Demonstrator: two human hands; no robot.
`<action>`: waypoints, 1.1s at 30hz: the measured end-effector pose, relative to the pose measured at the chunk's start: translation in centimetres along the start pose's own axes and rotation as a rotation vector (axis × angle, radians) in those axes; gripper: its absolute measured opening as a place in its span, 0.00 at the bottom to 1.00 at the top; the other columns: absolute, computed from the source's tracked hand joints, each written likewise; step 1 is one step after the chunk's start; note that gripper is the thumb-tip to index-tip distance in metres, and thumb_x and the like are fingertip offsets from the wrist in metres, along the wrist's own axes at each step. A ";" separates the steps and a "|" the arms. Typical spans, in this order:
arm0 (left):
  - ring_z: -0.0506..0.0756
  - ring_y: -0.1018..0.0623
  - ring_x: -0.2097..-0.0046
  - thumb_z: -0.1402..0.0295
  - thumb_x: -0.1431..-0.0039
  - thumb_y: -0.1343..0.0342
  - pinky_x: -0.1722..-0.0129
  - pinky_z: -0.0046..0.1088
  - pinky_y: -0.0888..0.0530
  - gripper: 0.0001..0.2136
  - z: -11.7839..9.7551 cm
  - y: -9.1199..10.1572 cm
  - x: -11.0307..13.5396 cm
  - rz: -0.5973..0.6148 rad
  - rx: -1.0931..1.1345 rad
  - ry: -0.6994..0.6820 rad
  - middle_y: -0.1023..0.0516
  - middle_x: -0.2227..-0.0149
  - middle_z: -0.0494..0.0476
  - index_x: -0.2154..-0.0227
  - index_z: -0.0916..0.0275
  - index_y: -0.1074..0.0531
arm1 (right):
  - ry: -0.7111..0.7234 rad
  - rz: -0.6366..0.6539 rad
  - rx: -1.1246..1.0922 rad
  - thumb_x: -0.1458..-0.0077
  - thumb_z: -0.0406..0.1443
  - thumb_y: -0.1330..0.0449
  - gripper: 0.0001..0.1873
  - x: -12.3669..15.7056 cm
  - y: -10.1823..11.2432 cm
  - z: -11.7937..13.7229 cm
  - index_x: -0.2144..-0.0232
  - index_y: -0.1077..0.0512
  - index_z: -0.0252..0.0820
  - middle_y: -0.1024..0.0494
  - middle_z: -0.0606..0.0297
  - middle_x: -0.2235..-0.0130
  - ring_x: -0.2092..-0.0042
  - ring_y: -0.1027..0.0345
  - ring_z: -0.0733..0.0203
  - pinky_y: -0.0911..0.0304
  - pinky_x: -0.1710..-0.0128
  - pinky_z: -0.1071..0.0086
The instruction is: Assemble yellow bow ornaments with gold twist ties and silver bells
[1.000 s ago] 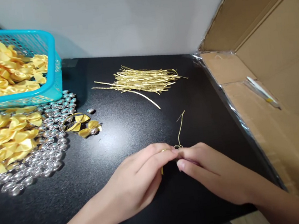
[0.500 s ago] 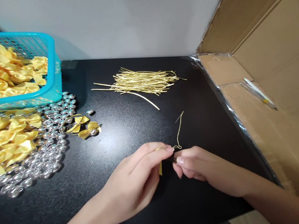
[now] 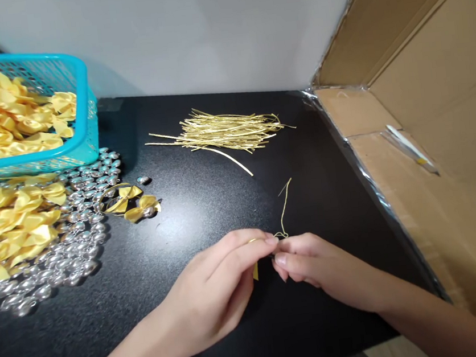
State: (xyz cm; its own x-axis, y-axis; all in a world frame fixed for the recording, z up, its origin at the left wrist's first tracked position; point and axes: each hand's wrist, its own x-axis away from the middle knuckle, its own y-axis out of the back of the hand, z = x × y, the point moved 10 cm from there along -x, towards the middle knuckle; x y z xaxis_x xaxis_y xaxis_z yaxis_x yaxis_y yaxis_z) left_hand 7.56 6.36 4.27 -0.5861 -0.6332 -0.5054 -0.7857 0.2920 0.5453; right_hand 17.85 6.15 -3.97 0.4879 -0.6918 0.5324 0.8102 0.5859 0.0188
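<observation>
My left hand (image 3: 230, 277) is closed, thumb hidden, around a yellow ribbon bow (image 3: 255, 271), of which only one tip shows below the fingers. From its fingertips a thin gold cord (image 3: 284, 210) runs out with a small loop, its far end lying up the black table. Against those fingertips is my right hand (image 3: 305, 259), its thumb and fingers pinched on something small and dark that I cannot make out. Beyond both hands lies a bundle of gold cords (image 3: 232, 130).
A blue basket (image 3: 84, 110) of yellow bows stands at the back left. In front are loose yellow bows (image 3: 19, 220) and silver beads (image 3: 70, 258). Two bows with gold cord (image 3: 128, 199) lie nearby. A white pen-like tool (image 3: 411, 150) rests on cardboard at right.
My right hand has shifted slightly left, closer to my left fingertips, and less of the dark thing between them shows. My left hand and the cord have hardly moved.
</observation>
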 end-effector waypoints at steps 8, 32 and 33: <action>0.53 0.25 0.53 0.87 0.45 0.50 0.54 0.28 0.25 0.25 0.9 0.6 0.1 -0.043 0.032 0.095 0.26 0.53 0.62 0.44 0.64 0.37 | 0.038 0.074 -0.170 0.40 0.43 0.48 0.17 0.3 0.0 0.2 0.75 0.34 0.38 0.45 0.74 0.79 0.78 0.59 0.71 0.62 0.80 0.74; 0.49 0.28 0.66 0.82 0.42 0.48 0.67 0.28 0.27 0.26 2.0 0.1 0.4 -0.075 0.396 0.266 0.31 0.51 0.61 0.43 0.54 0.39 | 0.402 -0.357 -0.393 0.60 0.38 0.27 0.26 -0.3 2.6 2.9 0.80 0.45 0.44 0.21 0.67 0.71 0.69 0.24 0.62 0.25 0.65 0.67; 0.49 0.27 0.65 0.82 0.42 0.48 0.67 0.28 0.26 0.28 2.0 0.3 0.4 -0.093 0.400 0.263 0.32 0.49 0.61 0.42 0.52 0.40 | 0.406 -0.363 -0.389 0.59 0.39 0.27 0.26 -0.3 2.6 2.9 0.80 0.45 0.44 0.22 0.67 0.71 0.69 0.24 0.62 0.25 0.65 0.67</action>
State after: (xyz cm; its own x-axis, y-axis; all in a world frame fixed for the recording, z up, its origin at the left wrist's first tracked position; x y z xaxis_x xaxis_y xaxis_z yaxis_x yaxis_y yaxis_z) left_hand 6.67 7.60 2.85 -0.4802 -0.8144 -0.3257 -0.8771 0.4451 0.1803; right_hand 18.91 9.13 -1.60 0.1845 -0.9647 0.1881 0.9669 0.1438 -0.2107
